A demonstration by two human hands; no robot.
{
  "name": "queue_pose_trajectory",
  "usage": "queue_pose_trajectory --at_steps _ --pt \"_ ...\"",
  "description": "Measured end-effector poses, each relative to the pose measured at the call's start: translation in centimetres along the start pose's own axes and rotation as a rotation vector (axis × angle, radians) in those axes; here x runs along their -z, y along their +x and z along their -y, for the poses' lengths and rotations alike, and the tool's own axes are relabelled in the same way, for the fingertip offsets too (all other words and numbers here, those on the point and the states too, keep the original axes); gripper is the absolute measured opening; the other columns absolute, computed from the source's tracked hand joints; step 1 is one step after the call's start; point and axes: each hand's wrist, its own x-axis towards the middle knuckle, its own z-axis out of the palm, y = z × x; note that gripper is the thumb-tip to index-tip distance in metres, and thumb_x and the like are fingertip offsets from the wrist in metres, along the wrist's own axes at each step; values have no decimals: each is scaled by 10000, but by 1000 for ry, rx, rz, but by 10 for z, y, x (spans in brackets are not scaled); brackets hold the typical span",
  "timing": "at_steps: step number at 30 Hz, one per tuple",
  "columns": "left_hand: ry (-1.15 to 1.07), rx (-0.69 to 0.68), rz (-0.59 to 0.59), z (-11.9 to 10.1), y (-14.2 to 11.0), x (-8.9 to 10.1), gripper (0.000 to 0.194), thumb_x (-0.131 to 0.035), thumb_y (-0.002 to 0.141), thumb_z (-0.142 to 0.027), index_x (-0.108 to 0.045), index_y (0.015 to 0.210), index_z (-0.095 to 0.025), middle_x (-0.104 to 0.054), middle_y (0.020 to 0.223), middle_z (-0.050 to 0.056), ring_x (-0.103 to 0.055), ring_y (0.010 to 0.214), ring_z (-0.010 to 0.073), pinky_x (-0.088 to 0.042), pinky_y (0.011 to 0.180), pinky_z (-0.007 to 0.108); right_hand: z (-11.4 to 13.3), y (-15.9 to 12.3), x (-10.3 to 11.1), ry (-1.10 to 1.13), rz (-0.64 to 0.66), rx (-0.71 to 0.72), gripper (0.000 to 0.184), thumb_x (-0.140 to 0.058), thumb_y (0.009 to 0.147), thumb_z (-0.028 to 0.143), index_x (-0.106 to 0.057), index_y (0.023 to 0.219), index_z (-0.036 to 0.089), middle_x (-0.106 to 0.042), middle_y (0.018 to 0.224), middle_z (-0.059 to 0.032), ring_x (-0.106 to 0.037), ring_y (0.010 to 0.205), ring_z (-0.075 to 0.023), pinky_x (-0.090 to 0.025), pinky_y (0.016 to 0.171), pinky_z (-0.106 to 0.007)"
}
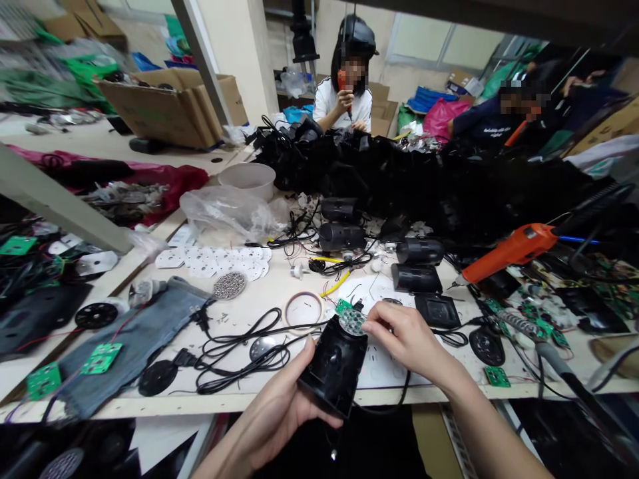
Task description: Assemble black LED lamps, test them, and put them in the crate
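My left hand [279, 412] grips a black plastic housing [335, 366] from below, at the near edge of the workbench [279, 279]. On top of the housing sits a round LED board [352, 320] with a small green circuit board [342, 307] beside it. My right hand [407, 340] is closed in a pinch, its fingertips touching the round LED board. A black cable [384, 406] hangs from the housing below the bench edge.
Black cords [234, 352], several white discs [214, 261], a tape ring [304, 309] and more black housings [419, 251] lie on the bench. An orange power screwdriver [509, 249] hangs at right. Two other people work behind a heap of black parts [429, 179]. Cardboard boxes [170, 110] stand far left.
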Motion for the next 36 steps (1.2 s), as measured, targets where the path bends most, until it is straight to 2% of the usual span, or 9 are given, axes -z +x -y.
queue_pose_trajectory --at_steps 7,11,14,18,23,36 --pt "51 -20 2 4 0 3 506 -479 913 -494 -642 1193 -106 -704 887 139 -645 689 200 -569 617 329 1 -1 1 -9 11 84 179 -519 935 218 -542 760 190 -585 714 8 -539 660 -123 -381 630 -223" --pt "79 -66 7 5 -1 3 531 -475 920 -484 -531 1338 -160 -694 858 102 -625 684 185 -553 629 321 -2 -4 -3 -58 -20 177 181 -497 949 217 -529 774 188 -564 710 3 -514 641 -124 -370 612 -231" --pt "100 -117 9 6 -2 3 563 -465 927 -479 -431 1420 -210 -686 937 100 -616 728 189 -542 636 321 -1 -5 -5 -114 -46 232 193 -469 965 218 -512 780 187 -543 712 -5 -496 638 -129 -362 604 -239" --pt "129 -148 3 8 -4 5 596 -486 917 -484 -384 1452 -243 -652 1102 119 -589 752 180 -535 650 327 2 -6 -4 -170 -70 281 217 -447 974 205 -487 761 191 -518 698 -7 -469 621 -132 -348 590 -248" --pt "105 -176 -23 8 -7 4 596 -496 914 -469 -380 1456 -250 -599 1233 134 -587 777 183 -533 643 323 5 -7 -1 -139 -95 283 192 -458 963 178 -501 776 189 -532 699 -8 -483 627 -130 -357 588 -243" --pt "146 -156 11 9 -5 5 626 -497 897 -516 -356 1469 -307 -627 1201 117 -592 722 172 -532 656 325 2 -5 0 -151 -51 241 202 -453 970 208 -511 778 186 -546 710 -12 -498 634 -133 -360 600 -244"
